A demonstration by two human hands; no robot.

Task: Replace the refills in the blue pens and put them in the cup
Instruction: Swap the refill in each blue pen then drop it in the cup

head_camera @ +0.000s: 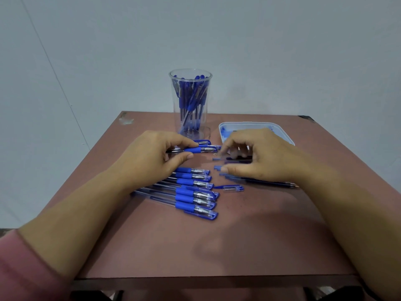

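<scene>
Blue pen (195, 150) sits pinched in the left hand's (149, 155) fingers before the cup (190, 101), while right of it the right hand's (260, 157) blurred fingers curl over refills (260, 180), grip unclear.

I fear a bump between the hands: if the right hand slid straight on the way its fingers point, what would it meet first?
Most likely the tip of the pen that the left hand holds, just beyond the fingertips of the right hand; height is hard to judge.

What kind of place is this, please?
Probably a plain indoor work spot, not a furnished office: a worn brown table against a bare grey wall, holding blue pens, a clear cup and a white tray.
</scene>
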